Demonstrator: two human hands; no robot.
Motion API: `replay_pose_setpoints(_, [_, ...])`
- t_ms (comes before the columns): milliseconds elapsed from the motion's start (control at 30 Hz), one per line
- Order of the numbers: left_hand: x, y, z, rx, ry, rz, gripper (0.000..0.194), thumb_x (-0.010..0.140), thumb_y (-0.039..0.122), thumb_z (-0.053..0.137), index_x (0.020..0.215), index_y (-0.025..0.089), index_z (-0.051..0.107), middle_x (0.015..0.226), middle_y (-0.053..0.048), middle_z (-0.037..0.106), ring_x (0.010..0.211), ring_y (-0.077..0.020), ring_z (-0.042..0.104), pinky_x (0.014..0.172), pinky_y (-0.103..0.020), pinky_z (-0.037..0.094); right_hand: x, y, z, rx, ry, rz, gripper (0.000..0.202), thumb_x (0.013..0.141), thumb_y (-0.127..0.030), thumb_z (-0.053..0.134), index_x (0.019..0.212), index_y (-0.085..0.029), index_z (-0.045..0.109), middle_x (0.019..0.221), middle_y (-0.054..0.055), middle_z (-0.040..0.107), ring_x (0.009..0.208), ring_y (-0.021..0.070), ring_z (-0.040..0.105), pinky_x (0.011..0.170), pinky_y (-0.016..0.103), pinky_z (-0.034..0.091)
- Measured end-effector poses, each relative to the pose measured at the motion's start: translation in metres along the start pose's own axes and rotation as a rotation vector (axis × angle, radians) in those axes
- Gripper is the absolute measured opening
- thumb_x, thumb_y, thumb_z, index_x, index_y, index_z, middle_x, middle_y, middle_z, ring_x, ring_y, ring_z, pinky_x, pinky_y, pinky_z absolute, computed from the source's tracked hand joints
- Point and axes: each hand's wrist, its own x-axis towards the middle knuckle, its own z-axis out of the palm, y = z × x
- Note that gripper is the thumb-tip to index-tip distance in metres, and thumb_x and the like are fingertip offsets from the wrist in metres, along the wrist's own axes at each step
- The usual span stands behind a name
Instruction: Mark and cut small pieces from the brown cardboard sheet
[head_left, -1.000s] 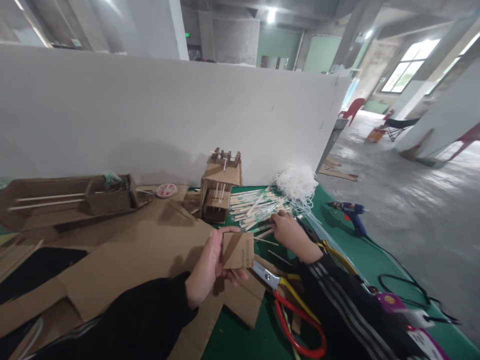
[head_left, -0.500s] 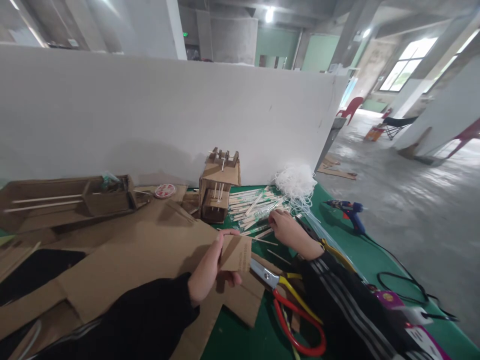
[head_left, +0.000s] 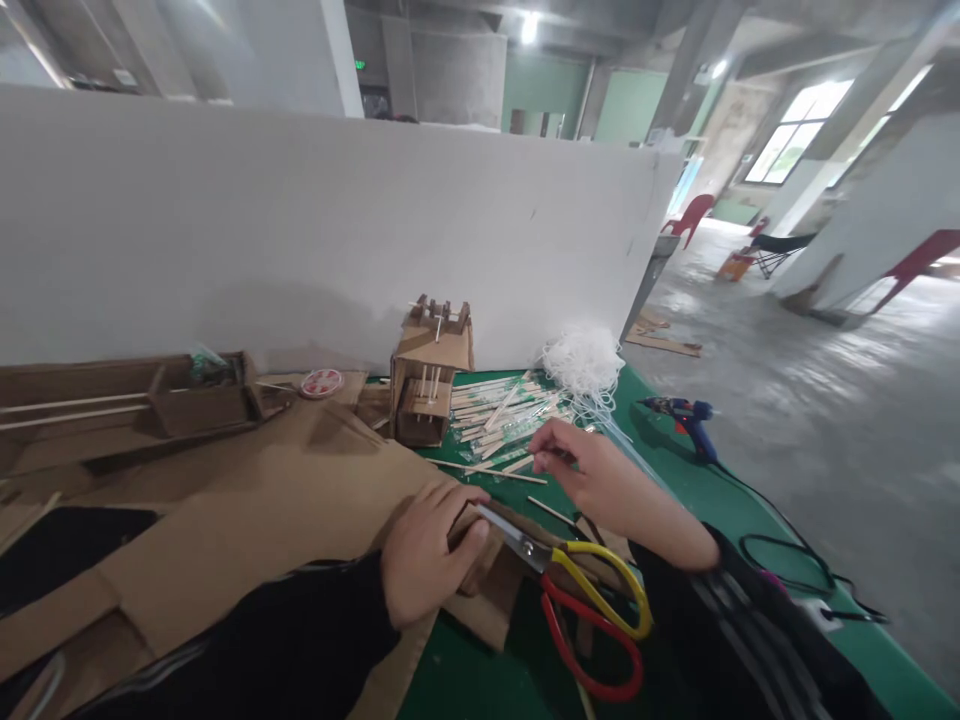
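A: Where's the small cardboard box piece [head_left: 484, 566]?
B: Near the middle, under the left hand [head_left: 435, 550], which lies palm down with fingers bent over it and the thumb along its near side. Much of it is hidden.

A: And the right hand [head_left: 574, 462]?
B: Farther right, near the wooden sticks [head_left: 495, 412]. Its fingers are curled, thumb and forefinger close together; I can't tell whether they pinch anything.

A: How would that piece handle?
B: Light, I'd judge, fairly stiff along its flat faces and hardly slippery, but easily crushed at the corners. I'd take it by two opposite sides, lightly, without squeezing the middle.

A: Anything crowding it?
B: The scissors [head_left: 529, 552], red and yellow handles to the near right, have their tips right by the left thumb and forefinger. The large cardboard sheet [head_left: 262, 500] spreads to the left, while the glue gun [head_left: 686, 422] is well apart, far right on the green tablecloth [head_left: 469, 690].
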Motion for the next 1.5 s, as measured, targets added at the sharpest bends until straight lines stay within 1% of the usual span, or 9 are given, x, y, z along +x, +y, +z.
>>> replay_pose_setpoints(133, [-0.005, 0.009, -0.005, 0.091, 0.135, 0.234, 0.035, 0.090, 0.030, 0.059, 0.124, 0.027, 0.053, 0.121, -0.005, 0.063, 0.114, -0.0234, 0.054, 0.099, -0.040, 0.040, -0.030, -0.025, 0.005, 0.303, -0.082, 0.038, 0.010, 0.094, -0.018, 0.053, 0.100, -0.026, 0.054, 0.092, -0.002, 0.072, 0.085, 0.0157, 0.068, 0.072, 0.024, 0.047])
replay_pose_setpoints(267, [-0.006, 0.020, -0.011, 0.013, 0.088, 0.357, 0.014, 0.092, 0.024, 0.059, 0.105, 0.027, 0.060, 0.099, 0.001, 0.069, 0.095, -0.0176, 0.060, 0.086, -0.032, 0.045, -0.047, -0.031, 0.022, 0.355, -0.088, 0.076, 0.010, 0.093, -0.019, 0.057, 0.099, -0.026, 0.054, 0.091, -0.003, 0.074, 0.086, 0.0155, 0.070, 0.069, 0.022, 0.047])
replay_pose_setpoints(533, [-0.005, 0.024, -0.014, -0.014, -0.061, 0.307, 0.008, 0.091, 0.027, 0.060, 0.099, 0.025, 0.064, 0.096, -0.001, 0.071, 0.093, -0.0190, 0.062, 0.085, -0.034, 0.043, -0.051, -0.027, 0.037, 0.419, -0.075, 0.053, 0.010, 0.093, -0.019, 0.056, 0.101, -0.025, 0.054, 0.094, 0.000, 0.073, 0.090, 0.0184, 0.070, 0.074, 0.027, 0.048])
replay_pose_setpoints(733, [-0.002, 0.034, -0.023, 0.132, -0.050, 0.349, 0.013, 0.094, 0.028, 0.052, 0.089, 0.024, 0.062, 0.091, -0.003, 0.071, 0.088, -0.0204, 0.061, 0.083, -0.035, 0.042, -0.053, -0.027, 0.044, 0.455, -0.071, 0.061, 0.018, 0.092, -0.021, 0.059, 0.109, -0.025, 0.056, 0.107, 0.002, 0.071, 0.100, 0.0195, 0.066, 0.086, 0.031, 0.049])
replay_pose_setpoints(900, [0.004, 0.039, -0.095, 0.468, 0.173, 0.245, 0.022, 0.096, 0.036, 0.047, 0.090, 0.022, 0.063, 0.092, -0.003, 0.070, 0.089, -0.0203, 0.061, 0.085, -0.032, 0.043, -0.057, -0.017, 0.048, 0.385, -0.111, 0.095, 0.017, 0.091, -0.028, 0.061, 0.108, -0.028, 0.059, 0.103, -0.001, 0.070, 0.091, 0.0191, 0.065, 0.080, 0.030, 0.049])
replay_pose_setpoints(1033, [0.011, 0.020, -0.196, 0.909, 0.253, -0.252, 0.037, 0.097, 0.048, 0.040, 0.108, 0.023, 0.064, 0.105, 0.001, 0.068, 0.094, -0.0192, 0.059, 0.086, -0.030, 0.042, -0.062, -0.015, 0.050, 0.382, -0.171, 0.090, 0.016, 0.092, -0.028, 0.059, 0.108, -0.027, 0.059, 0.103, -0.001, 0.070, 0.094, 0.0188, 0.065, 0.081, 0.029, 0.049])
replay_pose_setpoints(1167, [0.020, -0.015, -0.275, 1.012, 0.324, -0.520, 0.039, 0.093, 0.044, 0.045, 0.109, 0.015, 0.067, 0.091, 0.000, 0.069, 0.084, -0.0196, 0.058, 0.081, -0.031, 0.042, -0.063, -0.022, 0.050, 0.348, -0.201, 0.081, 0.015, 0.090, -0.024, 0.060, 0.105, -0.027, 0.061, 0.102, -0.001, 0.070, 0.094, 0.0182, 0.065, 0.083, 0.028, 0.049])
replay_pose_setpoints(1333, [0.027, -0.045, -0.303, 1.011, 0.250, -0.611, 0.035, 0.088, 0.042, 0.054, 0.094, 0.014, 0.073, 0.070, 0.005, 0.067, 0.071, -0.0143, 0.056, 0.070, -0.019, 0.036, -0.064, -0.015, 0.041, 0.225, -0.198, 0.064, 0.012, 0.093, -0.031, 0.056, 0.103, -0.029, 0.062, 0.100, 0.001, 0.070, 0.094, 0.0217, 0.065, 0.082, 0.032, 0.049])
replay_pose_setpoints(1500, [0.035, -0.049, -0.305, 0.986, 0.206, -0.597, 0.030, 0.084, 0.039, 0.059, 0.092, 0.012, 0.071, 0.063, 0.007, 0.063, 0.066, -0.0127, 0.053, 0.072, -0.018, 0.035, -0.078, 0.040, 0.013, -0.125, 0.051, 0.272, 0.029, 0.095, -0.036, 0.040, 0.111, -0.024, 0.060, 0.104, 0.011, 0.071, 0.097, 0.0309, 0.065, 0.084, 0.044, 0.050])
